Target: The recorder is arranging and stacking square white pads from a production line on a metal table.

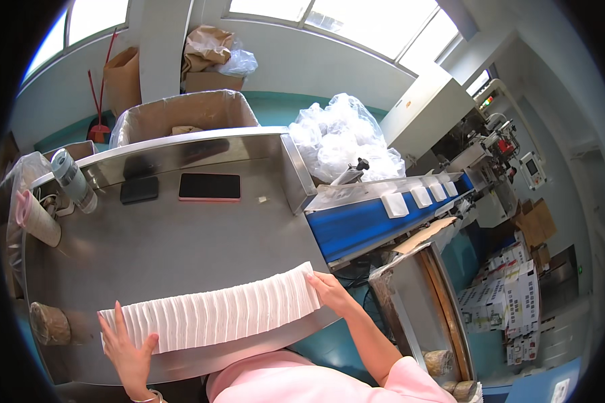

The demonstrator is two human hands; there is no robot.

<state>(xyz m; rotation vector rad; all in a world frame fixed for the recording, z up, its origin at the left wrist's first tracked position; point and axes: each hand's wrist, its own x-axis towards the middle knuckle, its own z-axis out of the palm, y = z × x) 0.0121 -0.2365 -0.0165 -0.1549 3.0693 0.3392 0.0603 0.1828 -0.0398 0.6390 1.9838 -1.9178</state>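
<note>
A long row of white folded paper napkins (215, 314), standing on edge and pressed together, lies in a slight curve along the near edge of the steel table (181, 248). At its left end is my left hand (129, 356), fingers spread and stretched, thumb against the near side and the fingers along the end. My right hand (329, 293) grips the row's right end, thumb on top and the other fingers partly hidden behind the end.
A blue conveyor belt (356, 232) carrying white packets (394, 205) runs off to the right toward a machine. On the table are a phone (210, 187), a dark flat case (140, 191), a bottle (74, 180), a pink-and-white cup (39, 220) and a brown roll (50, 324). Behind stands a lined box (188, 117).
</note>
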